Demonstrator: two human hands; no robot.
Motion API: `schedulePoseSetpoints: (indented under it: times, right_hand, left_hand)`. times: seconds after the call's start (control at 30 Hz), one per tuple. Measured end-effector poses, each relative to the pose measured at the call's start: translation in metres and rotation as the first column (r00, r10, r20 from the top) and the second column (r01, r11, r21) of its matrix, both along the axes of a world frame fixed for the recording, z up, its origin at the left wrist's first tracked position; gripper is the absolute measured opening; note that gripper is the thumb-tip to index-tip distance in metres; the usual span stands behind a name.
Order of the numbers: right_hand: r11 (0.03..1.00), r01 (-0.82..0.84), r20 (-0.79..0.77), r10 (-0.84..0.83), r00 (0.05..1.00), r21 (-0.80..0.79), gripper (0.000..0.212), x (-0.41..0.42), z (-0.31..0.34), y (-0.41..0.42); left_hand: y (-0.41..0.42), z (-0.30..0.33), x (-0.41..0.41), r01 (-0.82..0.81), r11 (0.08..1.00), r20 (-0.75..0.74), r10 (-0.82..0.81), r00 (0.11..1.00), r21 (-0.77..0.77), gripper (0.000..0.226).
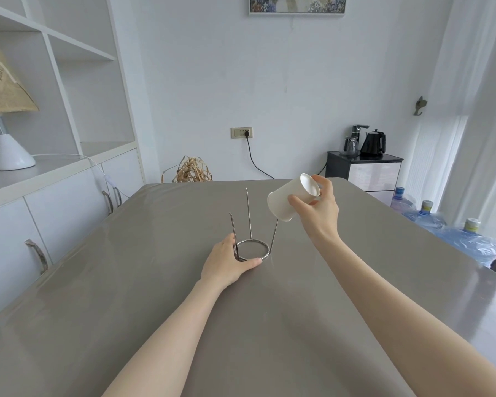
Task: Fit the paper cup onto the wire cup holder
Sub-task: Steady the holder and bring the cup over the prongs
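A wire cup holder (251,252) stands on the grey table (155,282): a metal ring at the base with three thin upright prongs. My left hand (226,263) curls around the ring's near left side and grips it against the table. My right hand (320,209) holds a white paper cup (287,200) in the air, above and to the right of the holder. The cup is tilted, mouth down and to the left, its flat bottom up and to the right. The cup's rim hangs just over the tip of the right prong; whether they touch I cannot tell.
White shelving with a lamp (6,121) lines the left side. A dried straw bundle (194,170) sits beyond the table's far edge. At the right stand a black cabinet with kettles (365,156) and large water bottles (441,222) on the floor.
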State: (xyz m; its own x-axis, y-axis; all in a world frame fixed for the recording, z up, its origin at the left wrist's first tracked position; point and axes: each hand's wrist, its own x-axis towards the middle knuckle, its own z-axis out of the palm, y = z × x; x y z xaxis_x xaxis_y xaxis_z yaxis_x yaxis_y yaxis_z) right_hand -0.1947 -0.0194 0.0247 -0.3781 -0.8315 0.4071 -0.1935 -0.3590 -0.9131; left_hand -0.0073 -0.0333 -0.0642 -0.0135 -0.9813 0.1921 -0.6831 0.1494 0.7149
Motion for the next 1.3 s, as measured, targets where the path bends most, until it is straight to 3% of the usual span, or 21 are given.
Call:
schedulePoseSetpoints:
  times: [1.3]
  right_hand:
    - [0.993,-0.017,-0.088,0.028,0.996,0.118,0.06,0.013,-0.026,-0.002]
  left_hand:
    - [0.004,0.003,-0.001,-0.011,1.0,0.081,0.01,0.997,0.004,0.076]
